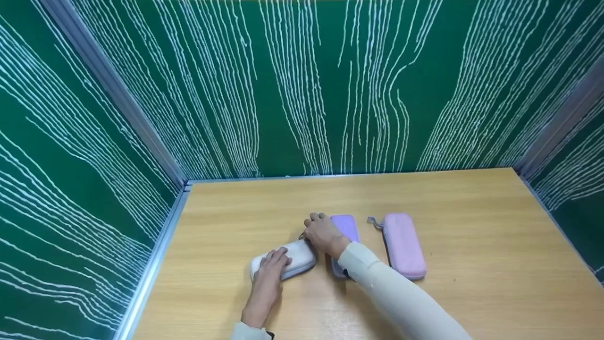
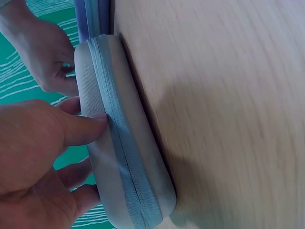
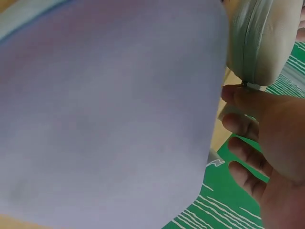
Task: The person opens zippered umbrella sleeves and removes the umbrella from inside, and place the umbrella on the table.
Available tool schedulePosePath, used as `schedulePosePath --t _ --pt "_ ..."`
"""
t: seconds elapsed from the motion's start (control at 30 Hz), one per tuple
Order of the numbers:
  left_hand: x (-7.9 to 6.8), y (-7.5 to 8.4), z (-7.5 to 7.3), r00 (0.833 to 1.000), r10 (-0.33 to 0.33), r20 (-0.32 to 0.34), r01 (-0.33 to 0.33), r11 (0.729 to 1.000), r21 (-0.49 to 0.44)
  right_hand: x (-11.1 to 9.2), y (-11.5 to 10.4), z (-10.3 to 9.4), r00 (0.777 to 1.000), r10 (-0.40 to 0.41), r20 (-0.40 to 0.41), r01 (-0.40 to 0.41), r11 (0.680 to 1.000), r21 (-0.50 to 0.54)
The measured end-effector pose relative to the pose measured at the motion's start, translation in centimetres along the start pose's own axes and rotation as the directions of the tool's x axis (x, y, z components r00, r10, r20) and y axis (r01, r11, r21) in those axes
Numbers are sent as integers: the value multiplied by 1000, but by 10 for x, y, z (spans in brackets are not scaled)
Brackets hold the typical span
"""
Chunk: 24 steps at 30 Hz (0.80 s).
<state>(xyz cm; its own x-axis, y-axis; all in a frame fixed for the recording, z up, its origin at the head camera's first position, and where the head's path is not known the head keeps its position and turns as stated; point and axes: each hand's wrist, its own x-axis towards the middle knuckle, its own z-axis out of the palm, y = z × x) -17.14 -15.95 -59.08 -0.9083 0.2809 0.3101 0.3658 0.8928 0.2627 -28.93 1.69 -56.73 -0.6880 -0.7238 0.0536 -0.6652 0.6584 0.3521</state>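
Note:
A pale grey zippered case (image 1: 300, 255) lies slanted on the wooden table, left of two other cases. Across its top rests my left hand (image 1: 270, 271); in the left wrist view the thumb (image 2: 90, 128) presses near the blue-grey zip (image 2: 125, 152) while the fingers go round the far side, gripping the case. The zip line looks closed along this side. My right hand (image 1: 325, 234) is at the case's right end, where thumb and forefinger pinch the zip pull (image 3: 244, 84) in the right wrist view. Its other fingers are loosely bent.
A purple case (image 1: 346, 225) lies under the right forearm, partly hidden, and fills much of the right wrist view. Right of it lies a pink case (image 1: 405, 245) with a grey strap (image 1: 375, 222). Green walls (image 1: 292, 94) with white wavy lines enclose the table (image 1: 226, 208).

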Motion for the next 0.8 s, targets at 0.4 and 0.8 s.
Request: schedulePosePath --t 0.4,0.8 --pt "-2 1 1 999 4 -53 -5 1000 -31 -12 -2 1 997 -11 -78 5 997 -80" --pt "-2 4 1 998 -53 -26 52 998 -41 -29 -6 -1 996 -35 -78 25 992 -122"
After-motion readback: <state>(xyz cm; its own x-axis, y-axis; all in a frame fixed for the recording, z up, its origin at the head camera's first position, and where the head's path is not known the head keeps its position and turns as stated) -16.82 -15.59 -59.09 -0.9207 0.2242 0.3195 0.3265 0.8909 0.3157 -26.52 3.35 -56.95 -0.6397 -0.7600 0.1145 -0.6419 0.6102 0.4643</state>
